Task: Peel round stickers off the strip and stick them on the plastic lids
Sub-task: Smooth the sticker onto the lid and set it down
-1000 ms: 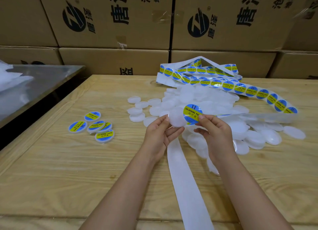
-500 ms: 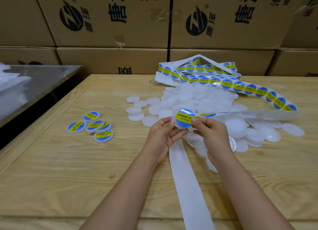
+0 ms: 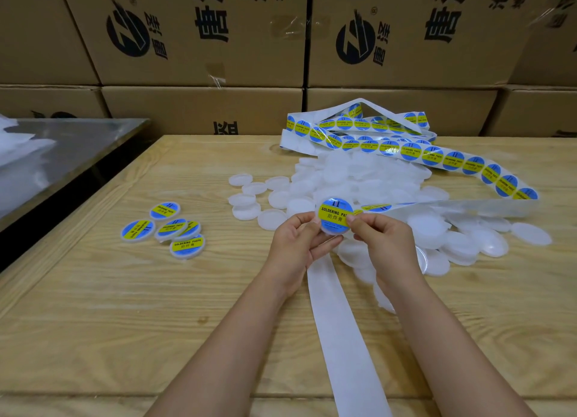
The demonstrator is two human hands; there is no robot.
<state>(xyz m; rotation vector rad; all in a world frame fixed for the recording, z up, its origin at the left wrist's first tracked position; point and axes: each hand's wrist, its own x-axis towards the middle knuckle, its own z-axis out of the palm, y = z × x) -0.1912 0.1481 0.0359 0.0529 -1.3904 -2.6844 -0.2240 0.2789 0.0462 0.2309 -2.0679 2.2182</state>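
Both hands, left hand (image 3: 298, 245) and right hand (image 3: 382, 245), pinch a stickered lid (image 3: 335, 217) above the wooden table (image 3: 156, 307).

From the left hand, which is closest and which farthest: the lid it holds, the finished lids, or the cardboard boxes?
1. Stickered lid: held in the left hand.
2. Finished lids: lying off to its left.
3. Cardboard boxes: stacked at the back.

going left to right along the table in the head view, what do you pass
steel table → stickered lids → left hand → held lid, sticker on it → right hand → plain lid lying alone at the pile's right end
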